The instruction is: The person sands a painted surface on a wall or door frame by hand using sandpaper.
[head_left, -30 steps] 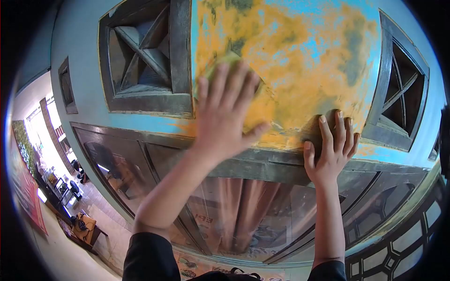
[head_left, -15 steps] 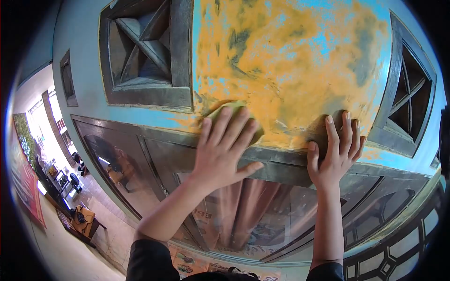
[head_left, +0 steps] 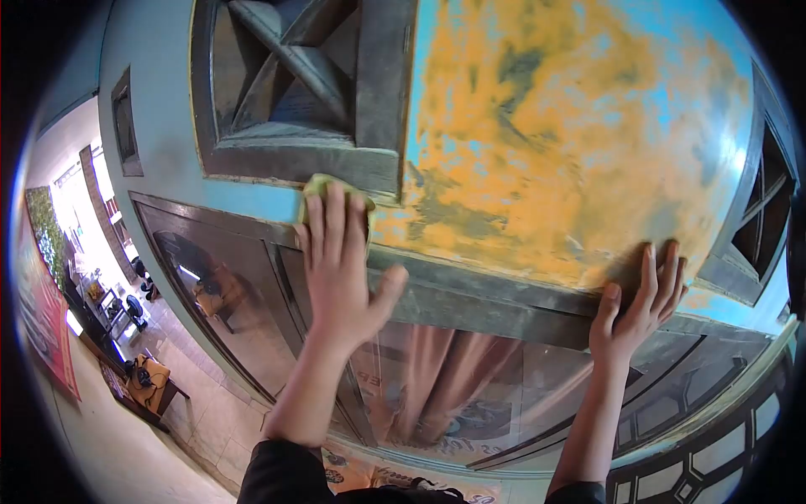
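My left hand point(head_left: 337, 252) presses a folded yellow-green sheet of sandpaper point(head_left: 321, 183) against the narrow blue strip of wall under the left vent frame. Its fingers lie flat over the sheet and hide most of it, with the thumb out to the side. Lower right, my right hand point(head_left: 642, 307) rests on the bottom edge of the orange-patched wall panel point(head_left: 537, 160), fingers spread and nothing in them. Worn orange, blue and grey patches cover this panel.
Dark wooden vents with crossed bars, one on the left point(head_left: 294, 151) and one on the right point(head_left: 760, 202), flank the panel. Below runs a dark wood beam point(head_left: 487, 290) above glazed doors with a curtain point(head_left: 437, 378). A small table point(head_left: 151, 386) stands at far left.
My left hand has slid left with the sandpaper, from the orange panel's lower corner to below the left vent. The view has shifted; my right hand stays at the panel's lower edge.
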`<move>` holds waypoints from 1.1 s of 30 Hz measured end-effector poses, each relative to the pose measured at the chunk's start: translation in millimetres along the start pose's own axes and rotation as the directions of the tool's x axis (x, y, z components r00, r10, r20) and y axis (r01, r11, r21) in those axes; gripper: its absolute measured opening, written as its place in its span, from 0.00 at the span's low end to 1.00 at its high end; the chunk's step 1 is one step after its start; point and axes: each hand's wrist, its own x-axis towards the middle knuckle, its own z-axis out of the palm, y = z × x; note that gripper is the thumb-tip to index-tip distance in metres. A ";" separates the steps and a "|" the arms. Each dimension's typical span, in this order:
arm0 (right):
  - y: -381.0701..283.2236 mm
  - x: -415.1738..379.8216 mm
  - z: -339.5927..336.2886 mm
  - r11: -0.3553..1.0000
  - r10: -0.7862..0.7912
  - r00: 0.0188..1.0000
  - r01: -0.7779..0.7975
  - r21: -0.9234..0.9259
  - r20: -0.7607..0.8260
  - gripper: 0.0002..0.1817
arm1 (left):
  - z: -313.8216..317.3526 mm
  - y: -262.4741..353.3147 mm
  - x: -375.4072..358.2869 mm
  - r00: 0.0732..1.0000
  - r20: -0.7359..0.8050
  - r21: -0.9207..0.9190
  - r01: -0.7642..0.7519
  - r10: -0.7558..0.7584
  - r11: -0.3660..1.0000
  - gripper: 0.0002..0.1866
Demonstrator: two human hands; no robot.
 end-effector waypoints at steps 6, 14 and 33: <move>-26.6 -34.1 3.2 0.987 0.152 0.985 -0.156 0.047 0.081 0.36 | 4.7 -22.8 -17.6 1.000 0.000 -0.016 0.023 -0.023 1.000 0.47; -56.6 -47.7 2.8 0.972 0.207 0.965 -0.222 0.076 0.163 0.42 | -6.2 -54.3 -29.7 0.999 0.051 0.005 0.013 -0.013 1.000 0.46; -87.6 -56.1 -0.2 0.954 0.245 0.945 -0.275 0.122 0.215 0.45 | -29.2 -68.8 -8.3 0.988 0.149 -0.019 -0.049 0.052 0.999 0.53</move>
